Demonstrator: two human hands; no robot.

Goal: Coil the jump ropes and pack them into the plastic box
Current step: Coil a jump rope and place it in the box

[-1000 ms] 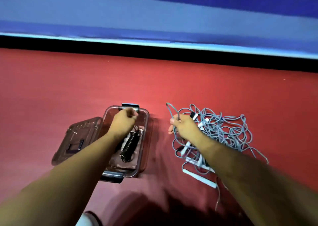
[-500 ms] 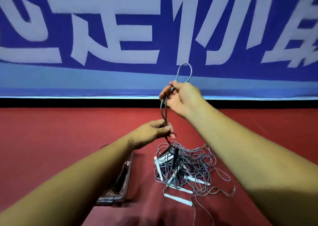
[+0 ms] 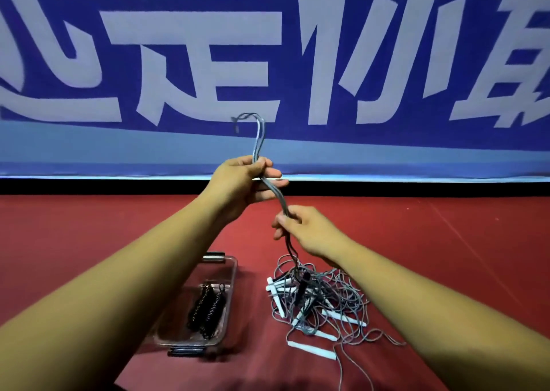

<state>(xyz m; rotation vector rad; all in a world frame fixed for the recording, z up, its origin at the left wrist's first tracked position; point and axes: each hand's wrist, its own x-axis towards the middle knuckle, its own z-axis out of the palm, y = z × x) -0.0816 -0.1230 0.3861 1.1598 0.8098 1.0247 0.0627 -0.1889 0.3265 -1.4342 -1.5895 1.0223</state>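
Note:
A doubled grey jump rope (image 3: pixel 258 140) rises from a tangled pile of grey ropes with white handles (image 3: pixel 315 307) on the red floor. My left hand (image 3: pixel 241 182) is closed around the doubled rope high up, with its folded end curling above the fist. Lower and to the right, my right hand (image 3: pixel 303 229) pinches the same rope just above the pile. The clear plastic box (image 3: pixel 233 274) lies open on the floor to the left of the pile, holding a coiled black rope (image 3: pixel 206 310).
A blue banner with large white characters (image 3: pixel 268 63) stands along the far edge of the floor above a black strip (image 3: pixel 89 186). Red floor (image 3: pixel 446 256) stretches to the right and behind the pile.
My left hand has gone from low on the rope to the upper grip, and my right hand has dropped from the top to below it. More rope sticks up above the upper fist.

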